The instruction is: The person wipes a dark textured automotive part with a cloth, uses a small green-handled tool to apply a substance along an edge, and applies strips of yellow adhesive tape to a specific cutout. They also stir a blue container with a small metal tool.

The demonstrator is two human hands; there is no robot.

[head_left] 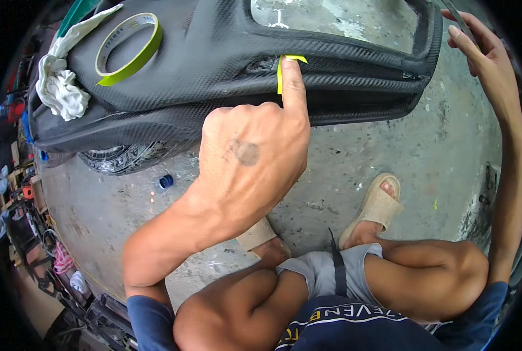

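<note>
My left hand (249, 155) reaches over a black carbon-fibre-patterned panel (214, 64). Its index finger is stretched out, the tip pressing on a strip of yellow-green tape (280, 82) beside a small rough hollow in the panel. The other fingers curl under the palm, where I cannot see whether they hold anything. Off at the upper right, away from the panel, my right hand (480, 50) is closed on a thin grey metal strip-like tool (461, 26), partly cut off by the picture's rim. A roll of yellow-green tape (137, 66) lies on the panel's left part.
A crumpled white cloth (62, 90) drapes over the panel's left end. Beneath it shows a black treaded tire (132, 159). On the grey floor lies a small blue cap (166, 181). Cluttered shelves and parts (36, 216) line the far left. My sandalled foot (381, 202) stands below the panel.
</note>
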